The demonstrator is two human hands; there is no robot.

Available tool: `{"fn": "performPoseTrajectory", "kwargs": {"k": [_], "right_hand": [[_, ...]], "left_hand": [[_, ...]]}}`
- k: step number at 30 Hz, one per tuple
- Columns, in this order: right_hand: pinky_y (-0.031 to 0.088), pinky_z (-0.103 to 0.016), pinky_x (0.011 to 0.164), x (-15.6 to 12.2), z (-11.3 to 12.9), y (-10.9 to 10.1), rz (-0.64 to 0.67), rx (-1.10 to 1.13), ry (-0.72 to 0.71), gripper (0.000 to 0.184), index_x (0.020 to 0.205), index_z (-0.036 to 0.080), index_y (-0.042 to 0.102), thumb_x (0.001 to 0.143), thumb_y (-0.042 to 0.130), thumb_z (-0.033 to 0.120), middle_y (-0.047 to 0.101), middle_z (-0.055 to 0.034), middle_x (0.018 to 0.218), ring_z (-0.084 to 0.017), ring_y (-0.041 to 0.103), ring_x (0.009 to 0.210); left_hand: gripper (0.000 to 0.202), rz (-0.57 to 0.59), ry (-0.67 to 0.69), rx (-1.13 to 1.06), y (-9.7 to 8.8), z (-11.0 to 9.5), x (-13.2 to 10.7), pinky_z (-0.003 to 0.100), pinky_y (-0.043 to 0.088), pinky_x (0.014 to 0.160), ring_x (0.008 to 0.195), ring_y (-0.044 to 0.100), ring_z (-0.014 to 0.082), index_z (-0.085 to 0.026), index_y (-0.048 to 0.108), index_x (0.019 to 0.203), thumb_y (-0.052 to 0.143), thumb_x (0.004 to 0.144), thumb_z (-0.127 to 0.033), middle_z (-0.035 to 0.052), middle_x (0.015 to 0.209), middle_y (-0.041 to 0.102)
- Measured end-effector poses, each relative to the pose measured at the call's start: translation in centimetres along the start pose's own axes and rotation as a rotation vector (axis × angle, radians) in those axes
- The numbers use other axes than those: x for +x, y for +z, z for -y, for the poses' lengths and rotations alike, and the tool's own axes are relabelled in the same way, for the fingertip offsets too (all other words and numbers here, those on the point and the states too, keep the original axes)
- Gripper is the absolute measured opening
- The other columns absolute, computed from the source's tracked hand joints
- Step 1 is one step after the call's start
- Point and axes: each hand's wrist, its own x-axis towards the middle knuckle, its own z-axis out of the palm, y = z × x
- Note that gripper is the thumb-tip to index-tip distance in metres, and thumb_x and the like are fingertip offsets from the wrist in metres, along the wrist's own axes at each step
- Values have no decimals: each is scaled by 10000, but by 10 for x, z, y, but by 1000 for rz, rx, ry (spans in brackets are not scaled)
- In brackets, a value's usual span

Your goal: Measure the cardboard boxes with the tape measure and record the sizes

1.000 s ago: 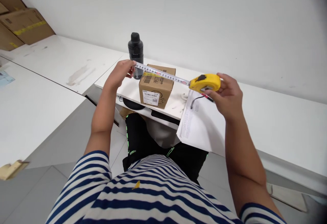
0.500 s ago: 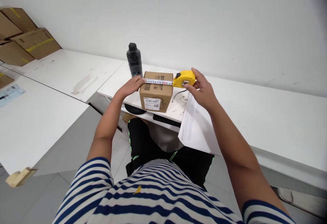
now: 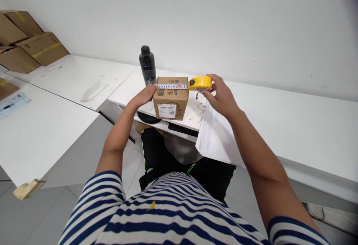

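Observation:
A small cardboard box (image 3: 170,101) with a printed label stands on the white table (image 3: 279,125) in front of me. Across its top front edge lies the white blade of a yellow tape measure (image 3: 199,82). My left hand (image 3: 145,95) pinches the blade's end against the box's left top corner. Just off the box's right top corner, my right hand (image 3: 220,96) grips the yellow case. Both hands are closed.
A black bottle (image 3: 148,66) stands right behind the box. A sheet of printed paper (image 3: 215,137) overhangs the table's front edge on the right. Several cardboard boxes (image 3: 28,43) are stacked at the far left on another white table (image 3: 41,118).
The tape was stretched in the air above the box. Both hands lowered it onto the box's top edge, and the blade shortened as the right hand brought the case closer.

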Motion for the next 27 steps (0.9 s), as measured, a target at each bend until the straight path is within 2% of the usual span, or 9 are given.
{"fn": "performPoseTrajectory", "kwargs": {"k": [2,5,7,10,13,15,18,24,27], "right_hand": [[608,-463,888,-1,4,-1,-4,-29,-73,548,1445,271,471,961,580,504,616,-134,1440,-294,695,1109],[587,-487,925,0,10,3,-8,-107,-190,416,1365,258,524,978,539,410,618,-144,1464,-316,647,1262],[577,-498,896,4,16,10,-8,-201,-220,325,1277,246,579,977,527,357,649,-146,1440,-318,688,1189],[558,-477,811,12,26,21,-8,-330,-233,246,1174,235,632,966,526,312,705,-129,1381,-290,745,955],[536,-467,791,19,33,27,-17,-381,-236,240,1149,228,647,960,509,278,728,-110,1357,-279,743,871],[528,-471,810,21,36,26,-35,-381,-221,231,1135,231,653,954,516,276,741,-96,1337,-286,741,886],[523,-464,815,11,43,21,-118,-328,-208,248,1150,253,645,950,566,376,763,-87,1278,-295,734,944],[469,-469,802,-36,93,20,-338,-357,-180,479,1253,275,595,898,634,594,735,-43,814,-266,665,721],[441,-467,772,-54,127,28,-441,-384,-251,647,1467,301,436,910,640,559,730,-31,808,-256,630,667]], "left_hand": [[589,38,-2,94,-3,-2,-4,322,419,634,612,503,177,-217,574,786,409,946,-759,29,683,558],[581,-24,-37,279,-5,-8,-8,336,446,745,764,597,223,-200,644,965,371,981,-713,82,861,673],[524,-56,-39,341,-4,-12,-8,345,454,826,900,630,255,-204,641,1125,390,1003,-648,102,1013,706],[430,-88,87,373,-1,-14,-6,344,458,938,1087,613,260,-233,595,1270,425,1021,-541,102,1210,672],[339,-144,246,388,0,-15,-6,335,448,993,1166,566,244,-219,627,1116,441,1023,-486,108,1228,623],[312,-154,297,327,-1,-20,-8,330,460,959,1105,574,228,-210,606,989,454,1022,-480,101,1134,624],[266,-129,303,124,-3,-35,-6,310,484,872,939,600,184,-217,567,1000,479,1021,-467,55,984,617],[175,93,220,-6,0,-65,52,297,509,837,850,612,148,-204,589,1103,599,961,-306,16,905,602],[142,112,240,64,9,-65,87,308,502,874,916,602,160,-181,614,1067,542,971,-259,46,990,636]]}}
